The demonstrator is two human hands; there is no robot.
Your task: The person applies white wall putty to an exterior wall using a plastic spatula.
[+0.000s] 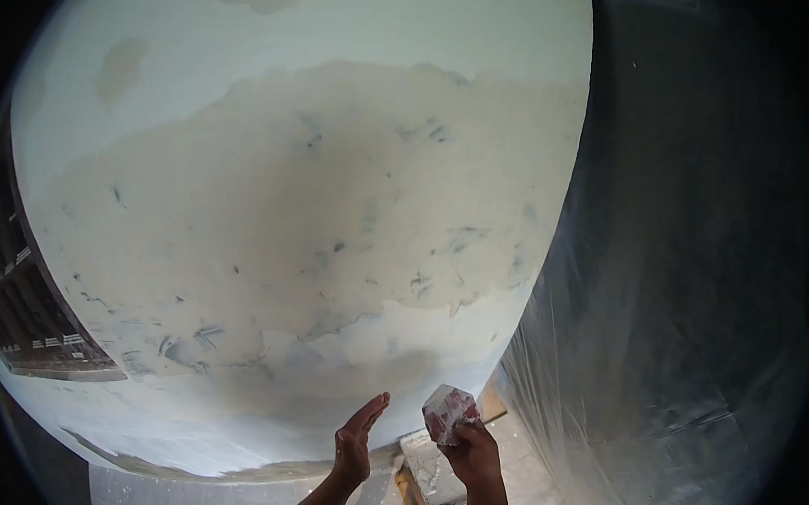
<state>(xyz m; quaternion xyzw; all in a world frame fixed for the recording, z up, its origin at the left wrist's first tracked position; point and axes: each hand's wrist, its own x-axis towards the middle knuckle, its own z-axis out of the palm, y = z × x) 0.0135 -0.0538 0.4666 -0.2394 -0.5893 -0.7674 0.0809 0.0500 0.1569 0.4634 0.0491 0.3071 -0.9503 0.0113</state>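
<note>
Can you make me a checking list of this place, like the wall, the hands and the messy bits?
Surface: wall, pale paint with big beige patches and small dark scuffs.
Job's things: red and white block, dusty, held up close to the wall.
Clutter: splattered board lying on the floor below the hands.
Hands: left hand open and flat, fingers together, by the wall; cannot tell if it touches. Right hand shut on the block.
Cables: nothing seen.
Surroundings: clear plastic sheet hanging on the right; dark opening at the left edge.
</note>
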